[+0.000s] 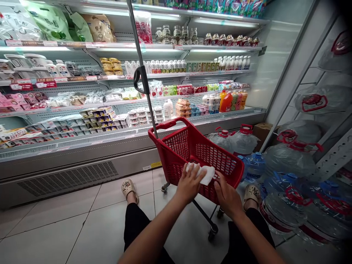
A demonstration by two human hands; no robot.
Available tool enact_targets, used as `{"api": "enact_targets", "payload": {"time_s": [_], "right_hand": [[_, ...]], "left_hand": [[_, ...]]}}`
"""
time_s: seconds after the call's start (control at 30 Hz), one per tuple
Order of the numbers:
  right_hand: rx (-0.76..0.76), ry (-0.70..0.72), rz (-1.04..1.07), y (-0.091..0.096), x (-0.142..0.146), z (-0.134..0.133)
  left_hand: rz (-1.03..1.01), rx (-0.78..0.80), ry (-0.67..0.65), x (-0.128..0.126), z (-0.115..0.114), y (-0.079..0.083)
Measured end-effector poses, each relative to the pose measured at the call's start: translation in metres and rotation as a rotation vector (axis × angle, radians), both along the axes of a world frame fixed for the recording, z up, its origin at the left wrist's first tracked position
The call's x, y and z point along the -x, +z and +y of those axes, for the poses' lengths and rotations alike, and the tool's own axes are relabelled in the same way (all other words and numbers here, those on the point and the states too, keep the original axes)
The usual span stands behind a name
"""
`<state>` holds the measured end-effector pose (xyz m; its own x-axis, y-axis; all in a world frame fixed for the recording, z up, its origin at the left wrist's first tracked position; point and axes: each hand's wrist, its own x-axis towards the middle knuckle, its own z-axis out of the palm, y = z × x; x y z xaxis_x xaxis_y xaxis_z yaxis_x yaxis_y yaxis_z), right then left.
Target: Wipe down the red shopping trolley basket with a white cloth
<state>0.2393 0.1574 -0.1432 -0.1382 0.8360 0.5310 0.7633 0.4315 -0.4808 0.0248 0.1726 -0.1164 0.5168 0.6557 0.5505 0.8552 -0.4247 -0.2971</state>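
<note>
- Left hand (189, 185) on cloth (208, 175): fingers spread a bit, bent over it, holding it to the near rim of the cart (166, 161). Cloth or tissue, can't tell. Probably laid flat-handed so it keeps contact with the rim.
- Right hand (227, 196) at the same rim, just beside the cloth; fingers bent. Can't tell if they grip the rim or touch the cloth edge. Likely there to steady the cart, as it's on wheels (212, 233) and could roll.
- Cloth sits on the near long side of the cart, between the two hands, sticking out past the left fingers.
- Cart is between the person's feet, shoe (128, 187) one side, other shoe (252, 193) opposite; puts the rim in easy reach, I'd say.
- Pole (137, 40) rises from the cart's far-left corner, black grip (143, 81) partway up; crosses in front of the shelves, would get in the way on that side.
- Fridge (132, 165) behind, shelves full of tubs, cartons, bottles; blocks the far side.
- Jugs (283, 211) crowd the right, near the cart and right shoe; tight there. Rack (331, 154) beside them, box (261, 134) behind.
</note>
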Motion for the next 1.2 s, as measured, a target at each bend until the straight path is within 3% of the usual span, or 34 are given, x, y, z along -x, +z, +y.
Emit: {"api": "enact_targets", "payload": {"time_s": [0.13, 0.23, 0.37, 0.53, 0.6, 0.7, 0.8, 0.9, 1.0, 1.2], "right_hand": [[0.036, 0.029, 0.039, 0.004, -0.001, -0.005], [0.010, 0.054, 0.039, 0.005, 0.005, -0.005], [-0.003, 0.091, 0.049, 0.003, 0.014, -0.003], [0.047, 0.091, 0.094, 0.008, 0.013, -0.004], [0.031, 0.024, 0.149, 0.016, 0.009, -0.002], [-0.125, -0.075, 0.103, 0.032, 0.004, 0.001], [-0.181, 0.095, -0.074, 0.044, 0.003, 0.002], [-0.078, 0.268, -0.135, 0.040, 0.005, -0.003], [-0.061, 0.266, -0.171, 0.025, 0.005, -0.008], [-0.114, 0.204, -0.268, 0.001, 0.001, 0.001]], "left_hand": [[-0.031, 0.027, 0.184, 0.056, 0.028, 0.029], [-0.066, 0.055, 0.240, 0.067, 0.041, 0.038], [-0.098, 0.069, 0.197, 0.028, 0.031, 0.021], [-0.119, 0.066, 0.026, -0.032, 0.000, -0.005], [-0.118, 0.074, -0.001, -0.048, -0.010, -0.007], [-0.118, 0.124, -0.032, -0.065, -0.019, -0.005], [-0.113, 0.242, -0.171, -0.071, -0.023, -0.002], [-0.097, 0.364, -0.324, -0.060, -0.019, 0.006], [-0.101, 0.426, -0.385, -0.032, -0.005, 0.017], [-0.068, 0.276, -0.126, 0.032, 0.031, 0.031]]}}
